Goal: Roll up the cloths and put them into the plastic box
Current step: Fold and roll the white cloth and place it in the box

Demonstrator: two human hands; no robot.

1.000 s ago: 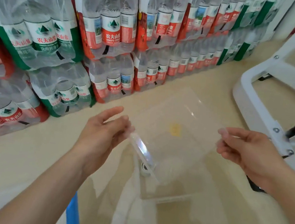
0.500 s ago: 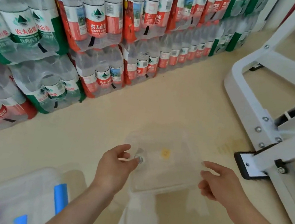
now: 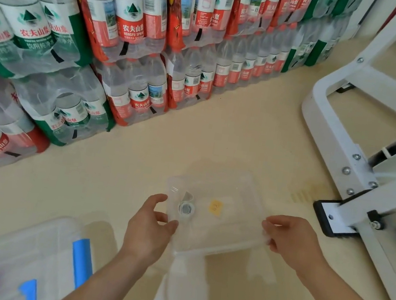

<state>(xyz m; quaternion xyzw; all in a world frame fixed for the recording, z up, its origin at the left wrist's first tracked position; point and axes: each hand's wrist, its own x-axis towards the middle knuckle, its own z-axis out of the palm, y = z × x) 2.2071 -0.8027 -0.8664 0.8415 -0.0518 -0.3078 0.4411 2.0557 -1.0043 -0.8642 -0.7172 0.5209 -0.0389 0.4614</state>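
Plastic box (image 3: 212, 218), clear, is sitting low at the floor (image 3: 218, 140), near centre. Left hand (image 3: 153, 225) and right hand (image 3: 291, 239) are gripping its opposite rims. Likely handling light, stiff and slippery, with the rims giving the surest hold.

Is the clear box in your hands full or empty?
Empty: through the clear box only the floor, a yellow sticker and a small round part show; nothing lies inside.
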